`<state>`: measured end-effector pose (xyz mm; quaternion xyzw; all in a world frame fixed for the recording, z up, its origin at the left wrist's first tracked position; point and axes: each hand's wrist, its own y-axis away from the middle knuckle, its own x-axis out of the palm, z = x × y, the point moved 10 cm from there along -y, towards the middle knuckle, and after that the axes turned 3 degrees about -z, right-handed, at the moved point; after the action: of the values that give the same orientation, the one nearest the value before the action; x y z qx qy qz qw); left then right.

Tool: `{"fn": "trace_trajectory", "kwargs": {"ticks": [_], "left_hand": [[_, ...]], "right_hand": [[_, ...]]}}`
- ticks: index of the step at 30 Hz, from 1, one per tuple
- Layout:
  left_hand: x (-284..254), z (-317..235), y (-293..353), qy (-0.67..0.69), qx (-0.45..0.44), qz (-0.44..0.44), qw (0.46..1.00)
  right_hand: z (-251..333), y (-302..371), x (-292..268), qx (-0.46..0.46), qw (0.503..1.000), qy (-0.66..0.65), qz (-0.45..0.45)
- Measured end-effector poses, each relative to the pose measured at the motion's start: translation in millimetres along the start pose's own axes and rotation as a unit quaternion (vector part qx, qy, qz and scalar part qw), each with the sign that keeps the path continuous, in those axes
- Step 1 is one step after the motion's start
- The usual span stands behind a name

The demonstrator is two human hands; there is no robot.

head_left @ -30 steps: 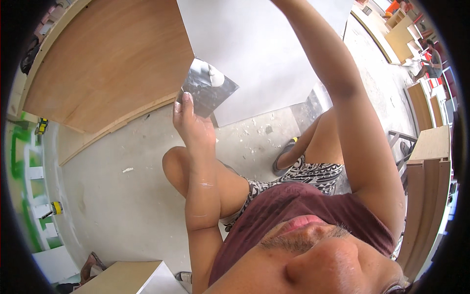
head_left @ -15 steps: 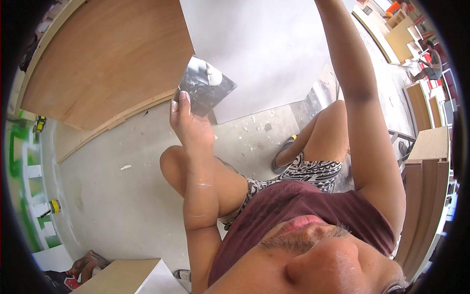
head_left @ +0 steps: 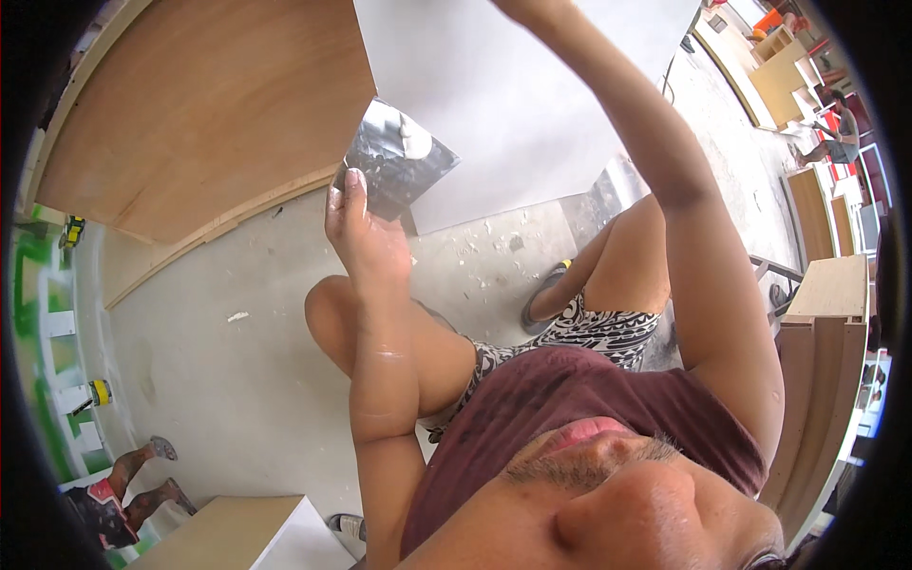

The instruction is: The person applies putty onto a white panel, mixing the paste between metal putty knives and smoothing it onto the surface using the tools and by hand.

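A square metal plate (head_left: 391,176) is gripped in my left hand (head_left: 369,233), its thumb lying over the near corner. On the plate sits a white lump of paste (head_left: 414,140). Just beyond it stands a large white panel (head_left: 532,114), whose lower edge is close to the floor. My right arm (head_left: 665,142) reaches up and across in front of this panel. Only the back part of my right hand (head_left: 518,6) shows at the top edge; its fingers, and anything in them, are cut off.
A large brown wooden panel (head_left: 209,114) stands at the left. Whitish scraps (head_left: 237,316) lie on the grey floor. A pale box (head_left: 228,532) is at the lower left, near another person's legs (head_left: 133,484). Wooden cabinet parts (head_left: 822,370) stand at right; a person (head_left: 841,133) sits farther back.
My right arm has swung left across the white panel, and the hand's edge has come into view at the top. The left hand and plate have hardly moved. Another person's legs have shifted at lower left.
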<state>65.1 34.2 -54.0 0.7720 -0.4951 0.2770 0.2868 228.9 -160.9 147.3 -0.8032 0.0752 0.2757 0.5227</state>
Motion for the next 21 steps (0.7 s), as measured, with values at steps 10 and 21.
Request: {"fn": "trace_trajectory", "kwargs": {"ticks": [10, 21], "left_hand": [[4.7, 5.8, -3.4, -0.001, -0.001, 0.016, 1.0], [-4.0, -11.3, -9.3, 0.007, 0.026, -0.003, 1.0]], "right_hand": [[19.3, 109.3, 45.0, 0.019, 0.986, -0.016, 0.164], [-109.7, -67.8, -37.9, 0.179, 0.974, -0.138, -0.018]]}}
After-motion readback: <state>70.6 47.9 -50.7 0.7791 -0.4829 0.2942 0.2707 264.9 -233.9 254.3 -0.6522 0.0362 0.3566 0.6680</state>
